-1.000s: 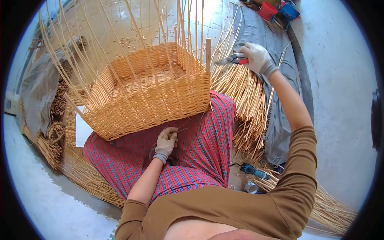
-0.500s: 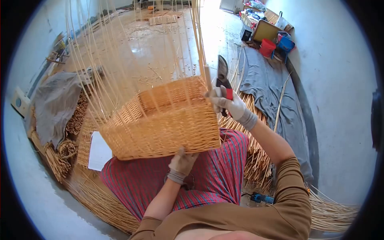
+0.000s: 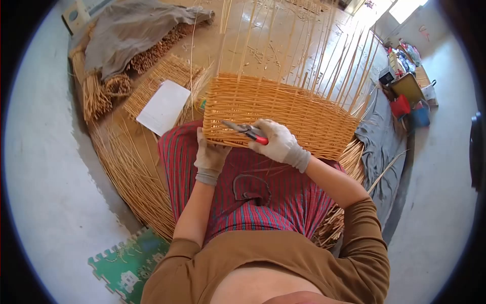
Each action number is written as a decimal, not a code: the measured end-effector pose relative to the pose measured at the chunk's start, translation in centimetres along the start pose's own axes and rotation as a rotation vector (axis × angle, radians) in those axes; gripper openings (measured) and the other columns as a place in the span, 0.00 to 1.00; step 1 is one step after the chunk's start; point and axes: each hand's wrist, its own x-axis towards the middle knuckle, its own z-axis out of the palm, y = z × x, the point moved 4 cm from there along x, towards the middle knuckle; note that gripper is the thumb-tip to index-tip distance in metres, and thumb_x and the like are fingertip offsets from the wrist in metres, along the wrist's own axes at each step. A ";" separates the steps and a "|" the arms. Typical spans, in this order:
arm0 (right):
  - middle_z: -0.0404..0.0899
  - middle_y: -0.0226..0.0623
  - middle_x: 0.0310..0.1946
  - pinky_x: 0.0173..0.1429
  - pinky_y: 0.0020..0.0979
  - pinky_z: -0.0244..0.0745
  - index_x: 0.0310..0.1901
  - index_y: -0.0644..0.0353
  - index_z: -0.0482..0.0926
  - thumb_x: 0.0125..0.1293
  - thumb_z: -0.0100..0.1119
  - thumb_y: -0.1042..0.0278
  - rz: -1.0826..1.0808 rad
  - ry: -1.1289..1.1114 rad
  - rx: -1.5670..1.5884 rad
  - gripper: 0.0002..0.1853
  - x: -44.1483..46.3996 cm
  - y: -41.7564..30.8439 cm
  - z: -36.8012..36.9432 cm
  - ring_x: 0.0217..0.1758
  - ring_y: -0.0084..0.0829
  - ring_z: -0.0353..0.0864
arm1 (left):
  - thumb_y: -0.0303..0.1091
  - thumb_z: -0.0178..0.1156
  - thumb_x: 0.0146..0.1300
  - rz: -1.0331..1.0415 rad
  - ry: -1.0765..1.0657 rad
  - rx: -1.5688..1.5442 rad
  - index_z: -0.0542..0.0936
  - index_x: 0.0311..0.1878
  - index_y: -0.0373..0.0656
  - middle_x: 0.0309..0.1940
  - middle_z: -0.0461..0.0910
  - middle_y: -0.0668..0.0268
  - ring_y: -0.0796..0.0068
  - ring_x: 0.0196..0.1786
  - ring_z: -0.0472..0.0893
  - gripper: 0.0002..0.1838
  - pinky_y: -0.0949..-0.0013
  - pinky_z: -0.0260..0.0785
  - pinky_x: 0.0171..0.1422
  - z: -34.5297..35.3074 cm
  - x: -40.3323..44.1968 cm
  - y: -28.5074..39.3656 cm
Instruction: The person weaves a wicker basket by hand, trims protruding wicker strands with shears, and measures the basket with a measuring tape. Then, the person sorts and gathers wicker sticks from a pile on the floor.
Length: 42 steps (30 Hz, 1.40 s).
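Note:
A woven wicker basket (image 3: 283,109) rests on my lap over a red striped cloth (image 3: 182,157), its long uncut stakes rising from the far rim. My gloved left hand (image 3: 208,157) grips the basket's lower left corner, with some fingers hidden beneath it. Wrapped round the red handles of the pruning shears (image 3: 248,130) is my gloved right hand (image 3: 277,142). The shears' blades point left and lie against the basket's near wall, close to its left end. Whether the blade tips touch the weave I cannot tell.
To the left lie a white sheet (image 3: 164,107) on a woven panel, loose rods (image 3: 131,172) and bundled sticks (image 3: 96,96) under a grey cloth (image 3: 136,30). A green foam mat (image 3: 126,268) is at lower left. At right are a grey-blue cloth (image 3: 379,137) and a red bucket (image 3: 400,105).
The basket has turned, its near wall now facing me. My right hand brought the shears down from the right rim to the lower left wall. My left hand moved to the left corner.

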 end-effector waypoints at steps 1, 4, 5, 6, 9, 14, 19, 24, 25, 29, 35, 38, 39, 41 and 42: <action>0.83 0.46 0.40 0.56 0.41 0.77 0.49 0.58 0.80 0.59 0.69 0.55 0.108 -0.063 0.029 0.20 0.0 1.5 0.7 0.49 0.46 0.84 | 0.62 0.57 0.69 0.031 -0.013 0.069 0.62 0.76 0.61 0.72 0.65 0.62 0.57 0.75 0.64 0.37 0.36 0.60 0.74 1.1 -0.6 -0.3; 0.84 0.47 0.42 0.56 0.42 0.77 0.49 0.58 0.80 0.58 0.69 0.52 0.226 -0.091 0.128 0.22 -1.3 5.6 3.5 0.49 0.48 0.83 | 0.50 0.59 0.72 0.084 0.153 -0.041 0.62 0.76 0.52 0.73 0.64 0.61 0.56 0.74 0.65 0.34 0.42 0.61 0.76 -0.3 -0.1 -0.5; 0.84 0.47 0.42 0.55 0.42 0.77 0.49 0.57 0.80 0.59 0.69 0.53 0.252 -0.066 0.206 0.22 -2.0 6.2 3.9 0.48 0.48 0.84 | 0.47 0.60 0.73 0.084 0.156 -0.078 0.62 0.75 0.47 0.72 0.66 0.60 0.54 0.74 0.65 0.33 0.44 0.62 0.77 -1.7 0.4 -0.9; 0.84 0.46 0.43 0.56 0.41 0.77 0.52 0.56 0.79 0.57 0.73 0.52 0.265 -0.083 0.212 0.25 -2.4 6.9 4.1 0.50 0.48 0.84 | 0.47 0.60 0.73 0.090 0.160 -0.093 0.62 0.75 0.47 0.72 0.66 0.60 0.54 0.74 0.65 0.33 0.44 0.62 0.77 -3.2 0.7 -1.5; 0.84 0.45 0.45 0.56 0.42 0.78 0.55 0.54 0.77 0.53 0.77 0.50 0.097 0.073 0.061 0.31 -1.9 5.4 1.9 0.51 0.47 0.84 | 0.36 0.62 0.71 0.086 0.258 -0.217 0.61 0.76 0.49 0.71 0.66 0.63 0.58 0.74 0.65 0.33 0.52 0.62 0.79 -5.9 0.5 -2.8; 0.81 0.33 0.45 0.56 0.37 0.73 0.61 0.40 0.78 0.54 0.75 0.42 -0.040 0.129 -0.843 0.33 4.1 -3.5 -7.4 0.53 0.33 0.81 | 0.29 0.65 0.68 0.040 0.582 0.100 0.68 0.70 0.48 0.64 0.74 0.62 0.60 0.69 0.72 0.29 0.55 0.66 0.75 -6.8 -0.6 -3.0; 0.80 0.31 0.47 0.55 0.33 0.75 0.66 0.32 0.76 0.50 0.72 0.37 0.049 -0.268 -1.123 0.39 10.1 -6.4 -7.8 0.51 0.30 0.79 | 0.29 0.62 0.71 -0.051 0.754 0.079 0.67 0.71 0.44 0.70 0.69 0.63 0.58 0.73 0.67 0.27 0.46 0.55 0.82 -10.8 -0.2 -3.7; 0.80 0.31 0.47 0.54 0.34 0.77 0.65 0.32 0.77 0.52 0.70 0.35 -0.083 -0.321 -1.301 0.37 11.4 -6.8 -5.5 0.53 0.31 0.80 | 0.33 0.53 0.75 0.037 0.719 -0.520 0.63 0.74 0.47 0.72 0.66 0.70 0.61 0.75 0.61 0.26 0.41 0.41 0.81 -17.6 1.0 -5.6; 0.80 0.32 0.47 0.54 0.35 0.78 0.65 0.32 0.78 0.53 0.71 0.36 -0.073 -0.323 -1.307 0.36 11.7 -6.8 -5.5 0.53 0.31 0.81 | 0.34 0.51 0.75 0.056 0.706 -0.640 0.62 0.75 0.48 0.73 0.65 0.72 0.62 0.76 0.60 0.26 0.40 0.39 0.81 -18.9 1.6 -5.8; 0.83 0.30 0.44 0.53 0.40 0.80 0.61 0.37 0.79 0.57 0.74 0.45 -0.085 -0.335 -1.254 0.29 11.9 -6.9 -6.1 0.52 0.34 0.84 | 0.37 0.44 0.78 0.120 0.627 -1.105 0.59 0.77 0.51 0.74 0.63 0.78 0.64 0.78 0.55 0.26 0.36 0.28 0.81 -23.8 3.1 -6.8; 0.83 0.31 0.45 0.52 0.41 0.80 0.58 0.41 0.81 0.57 0.73 0.45 -0.110 -0.353 -1.167 0.28 12.2 -7.3 -6.3 0.52 0.35 0.84 | 0.48 0.45 0.78 -0.397 0.830 0.368 0.75 0.66 0.50 0.55 0.79 0.71 0.65 0.69 0.67 0.21 0.38 0.39 0.77 -25.8 4.7 -10.4; 0.83 0.31 0.43 0.50 0.40 0.81 0.55 0.44 0.82 0.57 0.73 0.44 -0.115 -0.324 -1.275 0.27 12.2 -8.2 -6.3 0.51 0.35 0.84 | 0.44 0.55 0.74 -0.275 0.832 0.329 0.72 0.68 0.47 0.58 0.77 0.69 0.66 0.64 0.72 0.23 0.49 0.53 0.71 -20.5 3.1 -8.3; 0.83 0.31 0.43 0.50 0.40 0.81 0.55 0.44 0.82 0.57 0.73 0.44 -0.112 -0.320 -1.277 0.27 12.2 -8.1 -6.1 0.51 0.35 0.84 | 0.43 0.58 0.73 -0.239 0.827 0.321 0.71 0.69 0.46 0.59 0.77 0.68 0.66 0.62 0.74 0.25 0.53 0.58 0.70 -18.6 2.4 -7.6; 0.83 0.31 0.43 0.49 0.39 0.81 0.55 0.43 0.82 0.56 0.73 0.44 -0.090 -0.352 -1.260 0.27 12.5 -7.8 -5.4 0.51 0.35 0.84 | 0.41 0.64 0.70 -0.164 0.814 0.308 0.69 0.70 0.44 0.62 0.76 0.66 0.67 0.59 0.77 0.29 0.60 0.68 0.66 -14.7 1.2 -5.9; 0.83 0.31 0.43 0.49 0.39 0.81 0.55 0.43 0.82 0.56 0.73 0.44 -0.085 -0.347 -1.261 0.27 12.7 -7.9 -5.3 0.51 0.35 0.84 | 0.39 0.67 0.69 -0.128 0.808 0.301 0.68 0.71 0.43 0.63 0.75 0.65 0.67 0.58 0.79 0.31 0.64 0.73 0.64 -12.7 1.1 -4.9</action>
